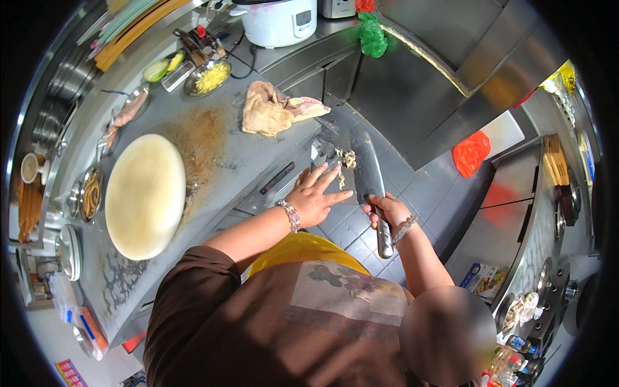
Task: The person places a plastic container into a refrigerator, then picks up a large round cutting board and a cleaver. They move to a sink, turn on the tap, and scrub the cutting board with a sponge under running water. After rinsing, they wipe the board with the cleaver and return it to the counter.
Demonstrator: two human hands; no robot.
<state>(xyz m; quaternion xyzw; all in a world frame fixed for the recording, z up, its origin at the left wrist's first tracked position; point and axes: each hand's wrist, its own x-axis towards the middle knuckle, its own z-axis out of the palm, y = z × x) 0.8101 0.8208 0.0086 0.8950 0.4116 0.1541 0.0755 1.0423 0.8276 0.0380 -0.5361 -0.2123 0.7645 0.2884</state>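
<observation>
My right hand [389, 212] is closed around the metal handle of a cleaver [371, 169], whose broad blade points away from me over the floor. Small pale, wet-looking food scraps [347, 158] are at the blade's left side; whether they all rest on it I cannot tell. Just left of them is my left hand [312, 200], palm down with fingers spread, holding nothing. Its fingertips are close to the scraps, and contact is unclear. A crumpled beige cloth [271, 113] lies on the grey counter [213, 159] beyond it. On the left of the counter is a round, pale cutting board [145, 196].
A metal dish of shredded yellow food [210, 80] sits at the counter's back, near a white rice cooker [280, 22]. Further dishes [91, 193] line the left wall. Steel cabinets [406, 96] stand ahead; a red plastic bag [471, 152] hangs to the right.
</observation>
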